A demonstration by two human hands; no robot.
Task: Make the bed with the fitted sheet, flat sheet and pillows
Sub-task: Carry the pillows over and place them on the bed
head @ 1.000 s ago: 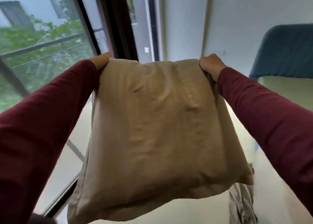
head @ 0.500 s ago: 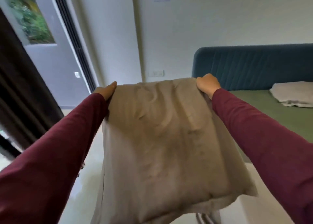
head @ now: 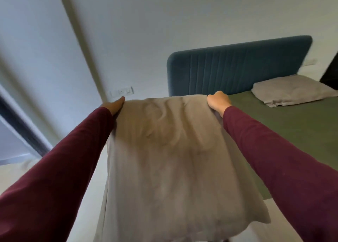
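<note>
The person holds a beige pillow [head: 170, 150] in the air beside the green-sheeted bed [head: 285, 132], left hand [head: 114, 106] and right hand [head: 218, 102] gripping its two far corners, and it looks light and soft, sagging, so corners seem the best hold.
</note>
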